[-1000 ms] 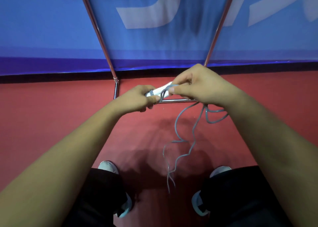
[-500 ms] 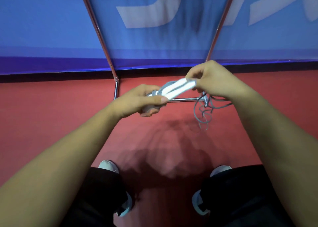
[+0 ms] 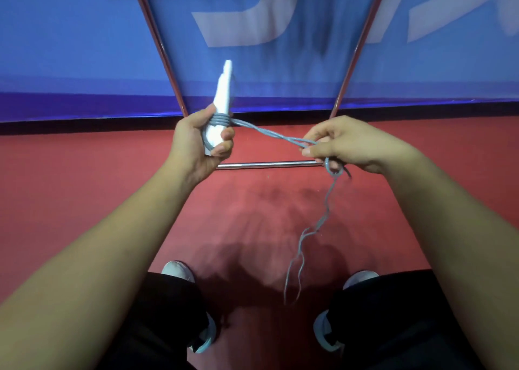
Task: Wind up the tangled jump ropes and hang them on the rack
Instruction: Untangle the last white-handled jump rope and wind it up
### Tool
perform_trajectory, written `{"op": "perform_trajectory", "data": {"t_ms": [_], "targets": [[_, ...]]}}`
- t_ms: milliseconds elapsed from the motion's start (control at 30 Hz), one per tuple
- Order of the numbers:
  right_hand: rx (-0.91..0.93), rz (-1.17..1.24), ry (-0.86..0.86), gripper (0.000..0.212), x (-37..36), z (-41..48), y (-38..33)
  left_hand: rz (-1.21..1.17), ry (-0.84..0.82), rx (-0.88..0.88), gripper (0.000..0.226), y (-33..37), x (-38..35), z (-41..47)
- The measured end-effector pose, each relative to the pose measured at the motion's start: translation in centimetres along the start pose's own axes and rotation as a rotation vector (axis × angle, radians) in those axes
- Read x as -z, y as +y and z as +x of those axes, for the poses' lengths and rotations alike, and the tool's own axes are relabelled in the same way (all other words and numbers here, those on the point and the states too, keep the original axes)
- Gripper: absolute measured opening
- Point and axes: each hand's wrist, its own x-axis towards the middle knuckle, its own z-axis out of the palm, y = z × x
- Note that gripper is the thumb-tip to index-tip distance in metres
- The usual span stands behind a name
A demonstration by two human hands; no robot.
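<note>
My left hand [image 3: 196, 142] grips the two white jump rope handles [image 3: 223, 94], held together and pointing up. Several turns of grey rope [image 3: 222, 119] are wound around them just above my fingers. From the coil a doubled strand of the rope [image 3: 269, 133] runs right to my right hand [image 3: 345, 145], which pinches it between thumb and fingers. The rope's loose tail [image 3: 323, 218] hangs below that hand towards the floor. The metal rack [image 3: 269, 164] stands in front of me; its bottom bar lies behind my hands and two poles rise from it.
A blue banner [image 3: 84, 60] with white lettering covers the wall behind the rack. The floor [image 3: 84, 187] is red. My two shoes [image 3: 177, 271] and dark trouser legs show at the bottom of the view.
My left hand has tipped the handles from lying sideways to upright. My right hand has let go of the handle ends and moved right, drawing the rope out taut; the tail hangs longer.
</note>
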Motion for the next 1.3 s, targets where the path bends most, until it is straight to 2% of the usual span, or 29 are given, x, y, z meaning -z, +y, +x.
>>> {"op": "perform_trajectory", "data": {"t_ms": [67, 200, 400, 600, 667, 733, 800, 833, 900, 967, 1033, 1100, 1200, 1300], "targets": [[-0.033, 0.088, -0.007, 0.002, 0.4, -0.2, -0.1, 0.064, 0.039, -0.015, 0.021, 0.7, 0.7, 0.3], [-0.013, 0.114, -0.157, 0.013, -0.2, -0.9, -1.2, 0.302, 0.039, -0.012, 0.018, 1.0, 1.6, 0.7], [0.19, 0.034, -0.105, 0.011, -1.4, -1.0, -3.2, 0.955, 0.065, -0.087, 0.016, -0.6, 2.1, 1.0], [0.243, -0.088, 0.03, 0.011, -2.5, -0.5, -4.0, 1.741, -0.228, -0.088, 0.028, -2.1, 1.1, 0.5], [0.242, -0.037, 0.106, 0.013, -2.3, 0.0, -3.8, 1.814, -0.307, -0.091, 0.046, -2.5, 0.4, -0.1], [0.235, 0.014, 0.162, 0.014, -2.0, 0.3, -3.6, 1.811, -0.328, -0.106, 0.055, -2.8, -0.4, -0.7], [0.223, 0.035, 0.193, 0.015, -1.8, 0.5, -3.3, 1.778, -0.356, -0.16, 0.043, -2.9, -1.0, -1.2], [0.215, 0.041, 0.211, 0.016, -1.6, 0.7, -3.0, 1.677, -0.404, -0.146, 0.035, -2.8, -1.1, -1.3], [0.185, 0.093, 0.246, 0.021, -1.2, 1.2, -2.2, 1.286, -0.53, -0.067, 0.023, -2.6, -0.9, -1.5], [0.142, 0.137, 0.251, 0.028, -0.8, 1.6, -1.3, 0.873, -0.543, -0.058, 0.022, -2.4, -0.7, -1.5], [0.116, 0.086, 0.169, 0.03, -0.7, 1.7, -0.6, 0.507, -0.473, -0.084, 0.016, -2.0, -0.8, -1.3], [0.092, 0.049, 0.049, 0.025, -1.0, 1.5, -0.3, 0.236, -0.329, -0.066, 0.018, -1.6, -0.8, -0.7], [0.074, -0.001, 0.01, 0.019, -1.2, 1.3, -0.3, 0.092, -0.129, 0.016, 0.029, -0.7, -0.1, -0.1], [0.066, 0.036, 0.036, 0.017, -0.9, 1.3, -0.3, 0.044, -0.053, 0.035, 0.029, -0.1, 0.7, 0.3]]}}
